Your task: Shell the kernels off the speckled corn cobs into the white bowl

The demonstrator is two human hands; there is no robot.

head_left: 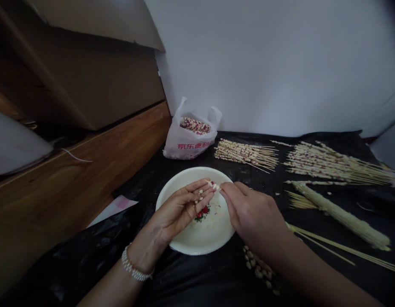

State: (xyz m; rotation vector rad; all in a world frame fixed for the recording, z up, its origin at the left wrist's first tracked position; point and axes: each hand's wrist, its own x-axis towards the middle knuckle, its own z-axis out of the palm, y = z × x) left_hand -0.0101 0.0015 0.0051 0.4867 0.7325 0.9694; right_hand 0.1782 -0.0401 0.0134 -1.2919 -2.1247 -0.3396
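Over a white basin (pixel 165 200) with a red flower pattern, my left hand (pixel 181 209) is cupped palm up. Loose pale corn kernels (pixel 200 192) lie on its fingers. A short row of white and dark red kernels (pixel 214 185) runs between its fingertips and my right hand (pixel 251 209). My right hand is closed in a pinch at the end of this row, which looks threaded on a thin skewer; most of the stick is hidden. Pale bits (pixel 216 209) lie inside the basin.
Behind the basin stands a white plastic bag (pixel 187 140) with speckled corn cobs (pixel 196 125). To the right lie kernel-covered skewers (pixel 245 153), a larger bundle (pixel 325 164), bare sticks (pixel 301 200) and a long rough pale rod (pixel 344 217). Black plastic sheeting (pixel 191 281) covers the surface.
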